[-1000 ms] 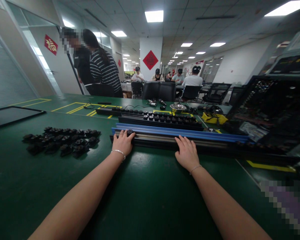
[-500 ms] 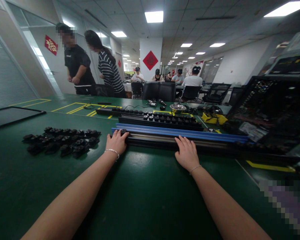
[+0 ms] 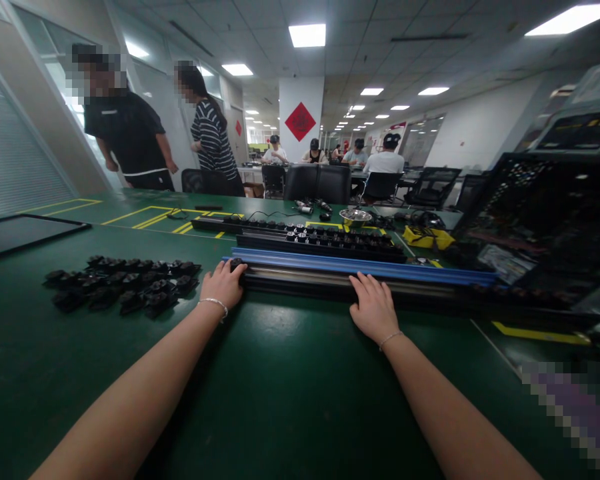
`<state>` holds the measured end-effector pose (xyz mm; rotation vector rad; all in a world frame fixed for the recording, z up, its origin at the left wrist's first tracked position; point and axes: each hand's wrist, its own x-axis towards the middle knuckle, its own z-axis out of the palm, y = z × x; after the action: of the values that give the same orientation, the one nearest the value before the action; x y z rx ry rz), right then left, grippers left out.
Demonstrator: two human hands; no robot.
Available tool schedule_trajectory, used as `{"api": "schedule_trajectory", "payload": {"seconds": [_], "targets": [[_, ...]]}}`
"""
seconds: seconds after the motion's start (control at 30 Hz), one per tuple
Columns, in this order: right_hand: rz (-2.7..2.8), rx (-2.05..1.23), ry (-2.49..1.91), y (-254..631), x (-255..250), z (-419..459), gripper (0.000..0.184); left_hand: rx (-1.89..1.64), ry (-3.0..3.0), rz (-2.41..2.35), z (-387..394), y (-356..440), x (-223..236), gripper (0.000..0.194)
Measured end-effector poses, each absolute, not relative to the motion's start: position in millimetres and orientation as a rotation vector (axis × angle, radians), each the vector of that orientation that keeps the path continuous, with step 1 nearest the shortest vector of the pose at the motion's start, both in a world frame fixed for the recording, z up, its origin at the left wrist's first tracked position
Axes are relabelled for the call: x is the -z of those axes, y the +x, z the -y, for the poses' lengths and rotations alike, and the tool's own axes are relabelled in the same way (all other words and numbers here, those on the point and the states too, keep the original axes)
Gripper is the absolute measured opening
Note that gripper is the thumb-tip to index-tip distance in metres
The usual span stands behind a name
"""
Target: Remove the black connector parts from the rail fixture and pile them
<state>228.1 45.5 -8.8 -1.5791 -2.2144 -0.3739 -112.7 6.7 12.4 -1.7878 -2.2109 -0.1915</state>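
A long black rail (image 3: 300, 275) with a shiny metal strip lies crosswise on the green table in front of me. At its left end my left hand (image 3: 223, 283) is closed around a small black block (image 3: 237, 264), thumb on the right side of it. Farther right, my right hand (image 3: 374, 303) is laid over the rail, fingers bent across its top and thumb at the near side. Directly behind runs a blue rail (image 3: 355, 264), close alongside the black one. Several loose black blocks (image 3: 125, 281) are grouped on the table to the left of my left hand.
Behind are black rails (image 3: 325, 245) carrying several small blocks. A metal bowl (image 3: 355, 216) and a yellow bin (image 3: 429, 237) stand farther back. At right rises a dark equipment case (image 3: 525, 220); at left lies a flat black-framed panel (image 3: 25, 233). Two people stand beyond the table.
My left hand has slid leftward along the black rail with the small black block, reaching the rail's left end. My right hand has stayed in place. A person in black has moved left.
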Motion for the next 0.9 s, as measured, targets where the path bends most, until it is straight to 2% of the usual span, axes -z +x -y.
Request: {"api": "schedule_trajectory", "payload": {"seconds": [0.9], "targets": [[2.208, 0.392, -1.568, 229, 9, -45, 0.057, 0.264, -1.555, 2.35, -2, -149, -2, 0.053]]}}
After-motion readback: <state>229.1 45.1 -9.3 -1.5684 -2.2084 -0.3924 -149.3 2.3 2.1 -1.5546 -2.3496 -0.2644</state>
